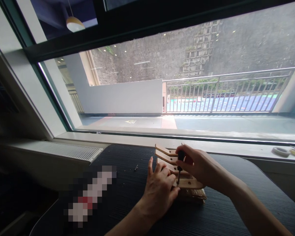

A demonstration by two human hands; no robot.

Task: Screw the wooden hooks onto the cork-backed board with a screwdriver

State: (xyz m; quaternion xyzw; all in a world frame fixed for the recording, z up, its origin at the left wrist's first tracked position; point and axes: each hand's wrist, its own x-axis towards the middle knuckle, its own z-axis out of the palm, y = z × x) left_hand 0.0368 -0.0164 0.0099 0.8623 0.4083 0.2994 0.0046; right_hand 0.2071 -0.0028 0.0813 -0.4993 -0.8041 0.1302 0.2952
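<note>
In my right hand [193, 159] is a screwdriver [179, 167] with a dark handle, held nearly upright. Its tip points down at the nearest slat of a small wooden slatted piece [190, 184]. Several bent, light-coloured slats with dark holes lie in a row on it, one behind another. My left hand [159, 180] presses on the left side of the wooden piece, fingers curled over the slats and thumb close to the screwdriver's tip. Whether a screw sits under the tip cannot be made out.
The wooden piece stands on a dark, wood-grained table [127, 200]. A few small screws [136, 167] lie left of my hands, beyond a blurred-out patch [88, 200]. Tape rolls [281, 151] rest on the windowsill at right. A vented white cover [73, 150] runs along the left.
</note>
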